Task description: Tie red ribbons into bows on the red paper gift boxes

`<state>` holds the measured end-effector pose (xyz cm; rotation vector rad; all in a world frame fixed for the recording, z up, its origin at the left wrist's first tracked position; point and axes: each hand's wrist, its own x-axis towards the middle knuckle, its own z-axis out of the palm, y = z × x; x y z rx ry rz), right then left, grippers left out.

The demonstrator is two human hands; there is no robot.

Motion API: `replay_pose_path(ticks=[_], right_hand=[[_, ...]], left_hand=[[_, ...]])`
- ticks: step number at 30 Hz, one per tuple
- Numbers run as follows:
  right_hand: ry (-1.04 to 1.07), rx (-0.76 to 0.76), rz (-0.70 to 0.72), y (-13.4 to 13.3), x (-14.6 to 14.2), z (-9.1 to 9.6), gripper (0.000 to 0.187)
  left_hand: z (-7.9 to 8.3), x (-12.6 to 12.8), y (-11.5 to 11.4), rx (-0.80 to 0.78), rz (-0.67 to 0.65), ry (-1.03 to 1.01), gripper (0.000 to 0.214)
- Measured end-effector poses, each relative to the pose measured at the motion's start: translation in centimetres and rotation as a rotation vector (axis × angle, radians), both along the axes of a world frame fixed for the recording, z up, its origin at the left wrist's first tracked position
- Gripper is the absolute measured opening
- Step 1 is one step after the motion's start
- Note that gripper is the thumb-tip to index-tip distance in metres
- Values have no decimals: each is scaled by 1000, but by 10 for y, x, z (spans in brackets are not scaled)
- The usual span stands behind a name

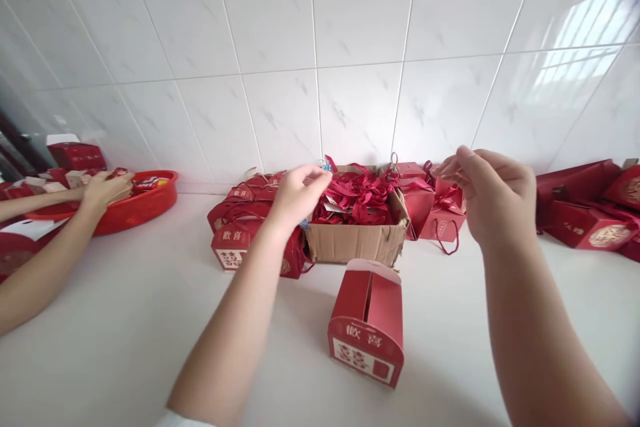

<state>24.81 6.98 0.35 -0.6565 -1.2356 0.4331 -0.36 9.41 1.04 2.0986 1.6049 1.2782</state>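
Note:
My left hand (303,193) is raised over the left rim of a cardboard box (356,243), its fingers loosely bent and nothing visible in them. Dark red ribbons (363,190) fill that box. To the right hovers my right hand (497,197), fingers loosely stretched toward the left, with no object visible in it. A red gift box (367,320) with a rounded front, white Chinese characters and a slit along its top stands upright on the white table, between my forearms. Neither hand touches it.
Closed red gift boxes (235,233) with cord handles stand left of the cardboard box. More red boxes (435,210) are to its right, others (585,220) at far right. At left, another person's hands (107,190) are over a red plastic basin (145,207). A tiled wall rises behind.

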Motion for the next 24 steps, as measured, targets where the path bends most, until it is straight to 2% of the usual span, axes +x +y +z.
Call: replay_pose_path(ticks=[3, 5, 8, 10, 12, 15, 19, 24], right_hand=[[57, 55, 78, -11, -12, 8, 25], [64, 96, 121, -19, -13, 10, 24], [60, 133, 143, -29, -10, 13, 24], [58, 148, 144, -33, -8, 14, 25], [69, 174, 148, -34, -7, 15, 27], [78, 190, 163, -33, -8, 14, 27], [40, 143, 163, -30, -15, 11, 26], [32, 104, 122, -29, -18, 8, 26]], left_hand=[[-11, 27, 28, -70, 24, 117, 40], [-22, 36, 44, -119, 58, 196, 58], [-35, 41, 61, -289, 128, 339, 81], [-40, 41, 66, -436, 125, 439, 74], [-41, 39, 68, -557, 71, 531, 49], [-39, 39, 66, -646, -10, 617, 30], [-32, 40, 56, -603, -73, 615, 26], [-12, 23, 37, -277, -27, 444, 28]])
